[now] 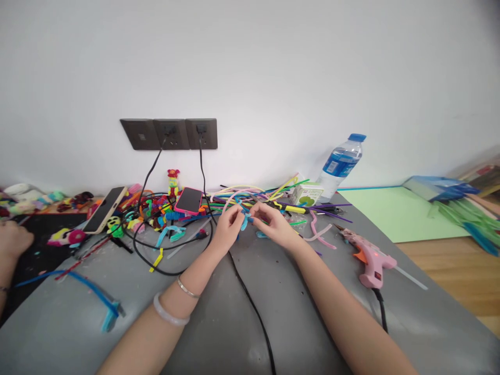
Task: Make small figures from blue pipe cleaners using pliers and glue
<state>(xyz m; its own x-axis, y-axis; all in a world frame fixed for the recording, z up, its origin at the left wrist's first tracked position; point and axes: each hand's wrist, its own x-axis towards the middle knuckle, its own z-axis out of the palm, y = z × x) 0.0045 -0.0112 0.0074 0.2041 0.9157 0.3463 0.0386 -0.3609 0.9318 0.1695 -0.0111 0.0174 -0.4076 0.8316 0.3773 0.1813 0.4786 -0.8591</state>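
Blue pc (245, 224) part. hidden

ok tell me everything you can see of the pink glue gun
The glue gun looks like pink plastic, with an orange trigger, a dark switch on the handle and a lit-looking red spot. A translucent stick juts from its back; a black cord leaves the handle. It lies on its side at the right of the grey table, nozzle toward the back left, not held.

Looks forward and down from head height, over the grey table (219, 323) toward the far white wall (250, 78). Sits near the left hand (230, 224) and right hand (273, 225), yet spans widely, from another person's hand (14, 240) at left to a green sheet (385, 213) at right.
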